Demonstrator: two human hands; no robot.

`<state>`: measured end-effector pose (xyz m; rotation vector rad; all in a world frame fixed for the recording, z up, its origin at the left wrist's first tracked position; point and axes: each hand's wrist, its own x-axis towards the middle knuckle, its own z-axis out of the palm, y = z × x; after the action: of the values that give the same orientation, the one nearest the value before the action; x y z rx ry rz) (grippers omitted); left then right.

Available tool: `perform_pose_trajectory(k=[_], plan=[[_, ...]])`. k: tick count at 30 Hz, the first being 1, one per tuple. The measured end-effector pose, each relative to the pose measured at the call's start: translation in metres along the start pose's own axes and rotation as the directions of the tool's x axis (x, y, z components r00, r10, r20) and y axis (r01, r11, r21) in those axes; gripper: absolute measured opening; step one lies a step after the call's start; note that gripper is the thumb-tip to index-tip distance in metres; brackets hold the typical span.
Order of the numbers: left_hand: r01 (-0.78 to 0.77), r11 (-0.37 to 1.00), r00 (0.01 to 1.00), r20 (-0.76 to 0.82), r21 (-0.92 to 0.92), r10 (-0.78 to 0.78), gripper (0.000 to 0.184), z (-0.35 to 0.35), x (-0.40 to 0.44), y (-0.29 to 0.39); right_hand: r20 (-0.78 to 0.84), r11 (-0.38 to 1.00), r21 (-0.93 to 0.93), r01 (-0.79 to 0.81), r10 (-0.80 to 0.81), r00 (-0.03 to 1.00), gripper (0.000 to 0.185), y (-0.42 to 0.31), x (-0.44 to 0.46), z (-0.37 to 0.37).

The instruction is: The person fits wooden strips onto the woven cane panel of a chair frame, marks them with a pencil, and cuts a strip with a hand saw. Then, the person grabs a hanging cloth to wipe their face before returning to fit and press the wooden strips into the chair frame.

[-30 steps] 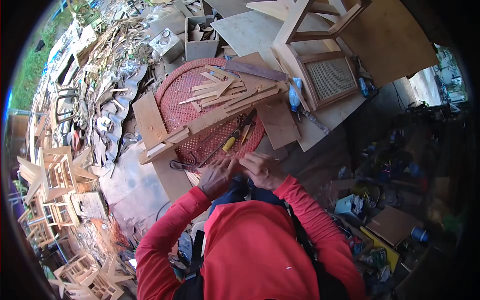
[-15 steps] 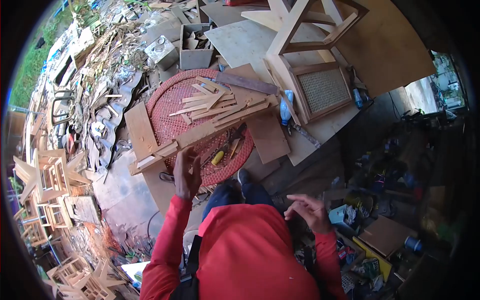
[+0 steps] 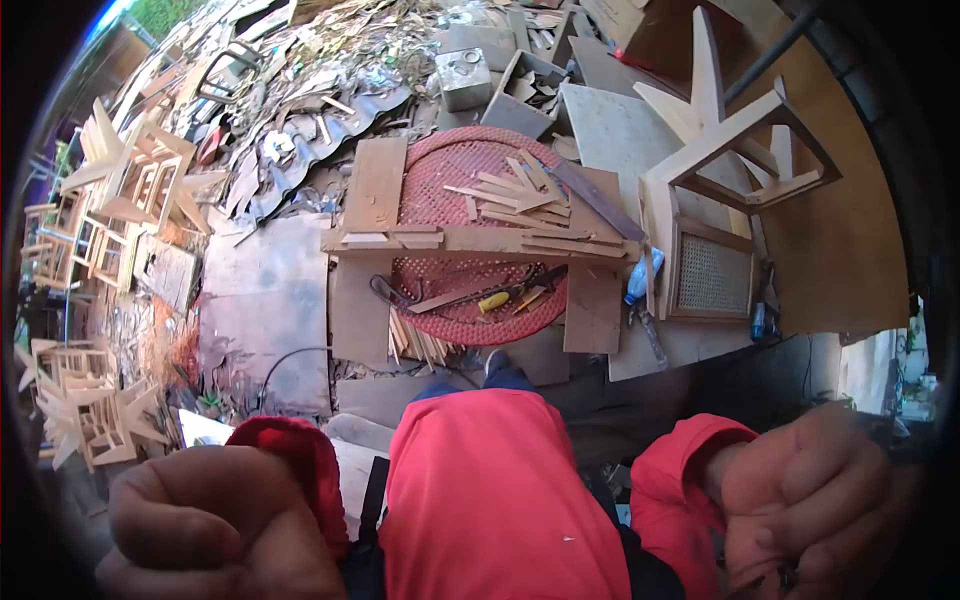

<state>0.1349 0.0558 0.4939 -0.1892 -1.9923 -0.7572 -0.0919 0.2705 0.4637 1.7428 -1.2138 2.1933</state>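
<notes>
Scrap-strewn ground point(image 3: 345, 50) surrounds a red woven round point(image 3: 430, 195) bearing wood strips point(image 3: 522, 203), a plank point(image 3: 480, 241) and a yellow handle point(image 3: 494, 302). Left hand point(image 3: 215, 520) and right hand point(image 3: 810, 495) hang apart, fingers curled, nothing visibly held: apparently a pause; touching the strips calls for reaching forward.

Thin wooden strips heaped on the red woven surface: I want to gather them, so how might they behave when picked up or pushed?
The thin wooden strips are probably light, being so slender. They look fairly stiff, since they lie straight. Pushed, the heap may slide apart, as strips cross each other on the red woven surface.
</notes>
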Motion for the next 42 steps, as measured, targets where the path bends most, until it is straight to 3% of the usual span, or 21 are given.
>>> perform_pose_trajectory(k=[2,3,5,6,7,9,11,12,13,15,18,22,26,27,28,29,33,38,39,41,42], plan=[[-0.037,0.995,0.971,-0.230,0.090,0.057,0.021,0.011,-0.029,-0.029,-0.014,0.997,0.046,-0.068,0.069,0.998,0.016,0.041,-0.008,0.027],[0.102,0.991,0.956,-0.285,0.085,-0.074,0.020,0.010,-0.043,-0.033,0.053,0.991,0.010,-0.135,0.134,0.990,0.015,0.059,-0.009,0.038],[0.337,0.937,0.899,-0.326,0.086,-0.294,0.023,-0.006,-0.076,-0.040,0.317,0.910,-0.279,-0.306,0.388,0.866,0.021,0.090,-0.021,0.053],[0.398,0.903,0.899,-0.264,0.162,-0.350,0.019,-0.023,-0.100,-0.043,0.380,0.869,-0.344,-0.355,0.475,0.794,0.025,0.105,-0.034,0.062],[0.457,0.856,0.886,-0.212,0.241,-0.413,0.017,-0.039,-0.128,-0.049,0.339,0.812,-0.273,-0.516,0.583,0.738,0.029,0.122,-0.059,0.075],[0.581,0.737,0.813,-0.217,0.344,-0.540,0.010,-0.050,-0.190,-0.051,0.387,0.781,-0.073,-0.620,0.595,0.704,0.038,0.114,-0.056,0.101],[0.758,0.544,0.639,-0.247,0.360,-0.728,0.007,-0.055,-0.253,-0.041,0.512,0.773,0.256,-0.580,0.401,0.760,0.044,0.097,-0.027,0.128],[0.746,0.484,0.638,-0.285,0.457,-0.715,0.008,-0.052,-0.297,-0.042,0.549,0.766,0.402,-0.503,0.238,0.801,0.044,0.087,-0.014,0.138],[0.805,0.330,0.514,-0.303,0.494,-0.802,0.010,-0.050,-0.336,-0.034,0.578,0.731,0.534,-0.425,0.051,0.815,0.044,0.083,0.001,0.145],[0.844,0.239,0.457,-0.411,0.480,-0.789,0.011,-0.033,-0.418,-0.021,0.611,0.606,0.697,-0.384,-0.222,0.760,0.044,0.081,0.016,0.162],[0.916,-0.094,0.165,-0.579,0.391,-0.798,0.010,0.017,-0.534,0.036,0.634,0.428,0.772,-0.470,-0.466,0.617,0.045,0.094,0.020,0.188],[0.900,-0.436,-0.293,-0.758,-0.013,-0.583,0.020,0.147,-0.623,0.140,0.597,0.258,0.765,-0.590,-0.628,0.500,0.045,0.110,0.006,0.215],[0.705,-0.667,-0.579,-0.739,-0.242,-0.344,0.023,0.314,-0.698,0.227,0.545,0.196,0.754,-0.627,-0.720,0.431,0.046,0.114,0.006,0.239],[0.696,-0.674,-0.572,-0.757,-0.246,-0.315,0.024,0.364,-0.732,0.245,0.530,0.188,0.757,-0.626,-0.737,0.420,0.046,0.111,0.006,0.242],[0.645,-0.676,-0.688,-0.656,-0.357,-0.310,0.026,0.383,-0.712,0.260,0.518,0.174,0.756,-0.631,-0.748,0.415,0.046,0.109,0.007,0.245],[0.562,-0.761,-0.745,-0.598,-0.324,-0.296,0.022,0.399,-0.699,0.268,0.500,0.162,0.758,-0.632,-0.766,0.403,0.046,0.105,0.009,0.250],[0.537,-0.715,-0.797,-0.548,-0.448,-0.255,0.020,0.402,-0.698,0.261,0.433,0.109,0.771,-0.628,-0.812,0.391,0.047,0.085,0.017,0.268],[0.457,-0.544,-0.883,-0.434,-0.703,-0.180,0.018,0.345,-0.723,0.247,0.408,0.094,0.761,-0.642,-0.839,0.361,0.047,0.057,-0.001,0.288],[0.456,-0.534,-0.884,-0.434,-0.712,-0.176,0.018,0.338,-0.727,0.249,0.417,0.101,0.753,-0.650,-0.838,0.352,0.048,0.051,-0.005,0.292],[0.605,-0.579,-0.748,-0.640,-0.546,-0.177,0.016,0.344,-0.766,0.256,0.420,0.100,0.737,-0.668,-0.842,0.338,0.048,0.044,-0.008,0.297],[0.592,-0.583,-0.761,-0.624,-0.556,-0.177,0.017,0.339,-0.769,0.264,0.419,0.096,0.729,-0.678,-0.846,0.331,0.048,0.041,-0.007,0.298]])
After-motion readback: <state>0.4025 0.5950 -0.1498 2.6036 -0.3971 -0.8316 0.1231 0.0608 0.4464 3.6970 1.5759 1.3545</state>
